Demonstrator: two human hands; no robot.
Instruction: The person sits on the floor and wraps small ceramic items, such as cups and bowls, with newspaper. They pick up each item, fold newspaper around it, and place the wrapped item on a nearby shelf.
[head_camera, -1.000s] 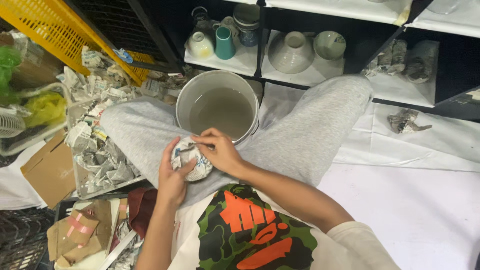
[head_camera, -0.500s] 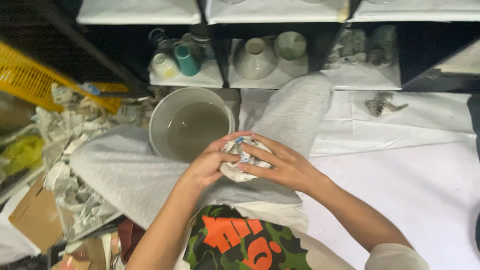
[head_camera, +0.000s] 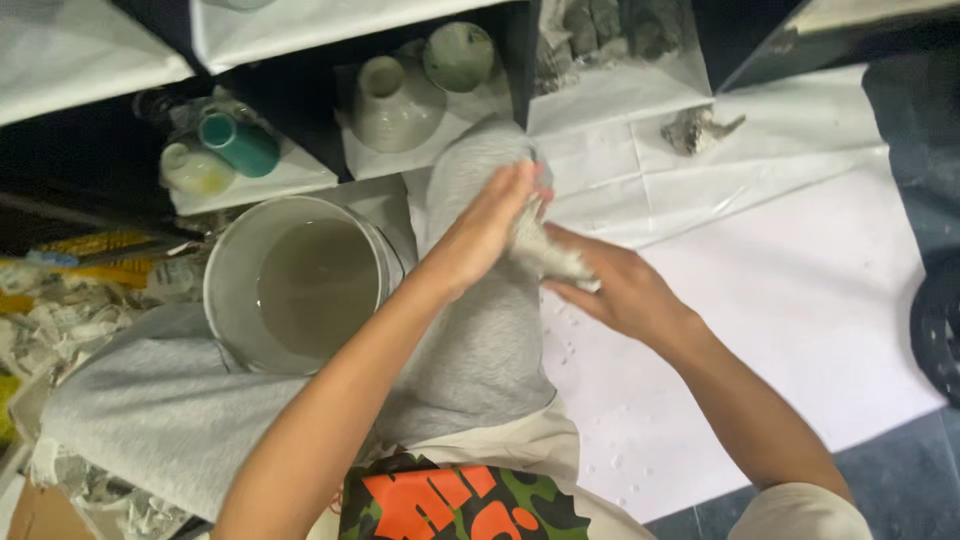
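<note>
Head view: left hand (head_camera: 480, 235) and right hand (head_camera: 620, 290) met over right knee, both sets of fingers closed around newspaper-wrapped bundle (head_camera: 545, 255) – left from above, right from beneath. Bundle sat above grey trouser leg (head_camera: 480, 330), beside white floor sheet (head_camera: 800, 300). Bucket (head_camera: 300, 285) of murky water stood just left of knee; bowls (head_camera: 395, 100) on low shelf beyond. Risk, as judged: paper looked damp – could tear, letting contents slip onto floor or into bucket.
</note>
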